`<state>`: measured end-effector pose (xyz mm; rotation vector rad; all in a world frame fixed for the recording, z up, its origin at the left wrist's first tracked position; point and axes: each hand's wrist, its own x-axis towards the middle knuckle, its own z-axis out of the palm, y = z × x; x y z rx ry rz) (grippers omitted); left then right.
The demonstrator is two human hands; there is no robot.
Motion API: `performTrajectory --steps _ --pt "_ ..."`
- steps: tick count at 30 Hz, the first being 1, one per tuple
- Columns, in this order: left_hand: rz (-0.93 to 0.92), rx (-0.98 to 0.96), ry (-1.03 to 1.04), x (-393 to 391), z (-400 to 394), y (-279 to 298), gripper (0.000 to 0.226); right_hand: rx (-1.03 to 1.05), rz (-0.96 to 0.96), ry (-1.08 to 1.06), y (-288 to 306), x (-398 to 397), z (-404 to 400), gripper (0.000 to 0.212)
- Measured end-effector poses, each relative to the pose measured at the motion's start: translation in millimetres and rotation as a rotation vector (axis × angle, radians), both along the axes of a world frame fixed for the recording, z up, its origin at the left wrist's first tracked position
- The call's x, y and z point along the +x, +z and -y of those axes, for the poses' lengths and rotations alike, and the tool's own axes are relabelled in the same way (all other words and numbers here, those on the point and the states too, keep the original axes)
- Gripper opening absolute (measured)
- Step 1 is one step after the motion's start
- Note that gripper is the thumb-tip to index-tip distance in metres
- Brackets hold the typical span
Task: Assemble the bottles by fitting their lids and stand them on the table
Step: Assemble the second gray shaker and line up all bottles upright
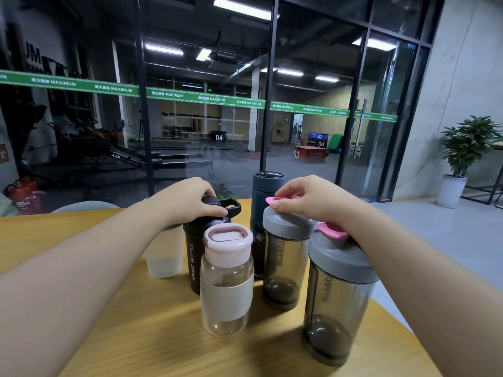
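Observation:
Several bottles stand upright on the wooden table (136, 344). My left hand (187, 198) grips the black lid on the black sport bottle (193, 257). My right hand (313, 198) pinches the pink flip cap on the grey lid of a smoky shaker bottle (283, 268). A second, larger smoky shaker (336, 308) with grey lid and pink cap stands under my right forearm. In front stands a clear bottle with a pale pink lid (227, 281). A dark blue flask (265, 186) stands behind, and a frosted cup (164, 254) sits partly hidden under my left wrist.
The table's right edge (394, 317) runs diagonally close to the large shaker. Beyond the table is a glass wall (206, 118) with a green stripe. A red fire extinguisher (25, 195) stands at the left and a potted plant (462, 156) at the right.

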<state>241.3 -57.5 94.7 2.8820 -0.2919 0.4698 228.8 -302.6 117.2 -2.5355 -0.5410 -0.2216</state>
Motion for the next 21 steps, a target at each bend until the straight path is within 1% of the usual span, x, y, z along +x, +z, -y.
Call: performTrajectory --steps 4,9,16,18,20,21 --pt "0.013 0.003 0.012 1 3 -2 0.056 -0.003 0.002 -0.002 0 0 0 0.041" --pt "0.044 -0.026 0.01 -1 5 -6 0.056 0.001 -0.002 -0.005 0 1 -1 0.042" --pt "0.064 -0.219 -0.033 -5 -6 -18 0.052 0.007 -0.006 -0.003 0 0 -1 0.041" --pt "0.136 -0.281 -0.027 -8 -14 -17 0.045 0.001 -0.005 -0.008 0 1 -1 0.04" --pt "0.239 -0.36 0.043 -10 -26 -17 0.038 0.007 -0.006 -0.009 0 1 -1 0.039" --pt "0.263 -0.404 0.084 -10 -34 -17 0.037 0.011 -0.006 -0.009 0 1 0 0.039"
